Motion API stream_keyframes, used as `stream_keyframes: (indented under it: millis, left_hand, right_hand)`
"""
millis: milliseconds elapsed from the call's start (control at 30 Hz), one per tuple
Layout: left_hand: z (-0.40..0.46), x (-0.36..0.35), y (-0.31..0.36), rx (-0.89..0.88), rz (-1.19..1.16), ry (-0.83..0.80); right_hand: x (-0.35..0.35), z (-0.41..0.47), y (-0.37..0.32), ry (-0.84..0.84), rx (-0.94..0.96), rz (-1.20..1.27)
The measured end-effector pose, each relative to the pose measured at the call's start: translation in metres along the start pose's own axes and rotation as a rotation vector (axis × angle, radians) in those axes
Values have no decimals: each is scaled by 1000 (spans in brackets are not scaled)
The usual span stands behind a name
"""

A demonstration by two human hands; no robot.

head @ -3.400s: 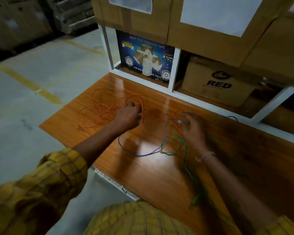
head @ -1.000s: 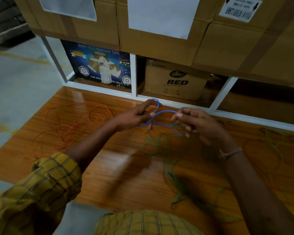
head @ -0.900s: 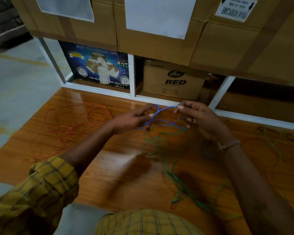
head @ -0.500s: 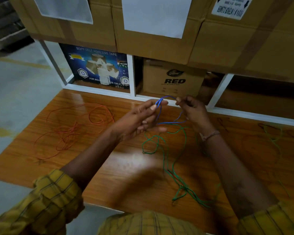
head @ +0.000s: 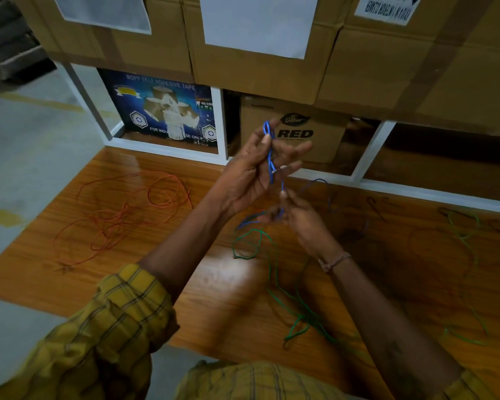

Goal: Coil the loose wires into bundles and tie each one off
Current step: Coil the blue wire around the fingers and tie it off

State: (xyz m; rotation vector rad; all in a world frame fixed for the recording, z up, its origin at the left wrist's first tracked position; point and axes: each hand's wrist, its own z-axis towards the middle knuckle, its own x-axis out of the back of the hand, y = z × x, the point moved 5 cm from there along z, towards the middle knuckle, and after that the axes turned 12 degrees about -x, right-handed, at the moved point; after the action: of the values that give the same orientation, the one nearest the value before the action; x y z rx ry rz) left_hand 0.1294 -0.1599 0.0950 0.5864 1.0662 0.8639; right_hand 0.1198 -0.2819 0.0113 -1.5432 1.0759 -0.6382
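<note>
A thin blue wire [head: 269, 157] runs in a narrow vertical loop over my raised left hand [head: 253, 171], whose thumb and fingers hold it with the fingers spread. Just below, my right hand [head: 296, 219] pinches the lower end of the same blue wire above the wooden table [head: 185, 298]. A loose green wire [head: 274, 284] trails across the table under my hands toward the near edge. To the left lies a tangle of orange wire [head: 122, 215], untouched. Further thin wires, one green [head: 465, 238], lie on the dim right side of the table.
White shelf frame [head: 223, 131] stands along the table's far edge, holding a blue adhesive-tape box [head: 159, 108] and a brown carton marked RED [head: 295, 131]. Large cardboard cartons [head: 260, 70] are stacked above. Grey concrete floor [head: 26, 145] lies left of the table.
My hands left the table and lifted the blue wire. The left hand has risen with the loop turned upright, and the right hand has dropped below it, drawing the wire downward.
</note>
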Motion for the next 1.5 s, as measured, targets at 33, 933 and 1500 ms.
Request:
stream_keyframes:
  millis: [33,933,1500]
  left_hand:
    - [5,0,-1,-6,-15,3]
    - [12,59,-10,339,554,-13]
    - [-11,64,-24,570,463,110]
  right_hand:
    - [0,-1,5,-5,-23,0]
    - [60,22,-19,409,-156,-654]
    - [51,-6,-78,747,472,-945]
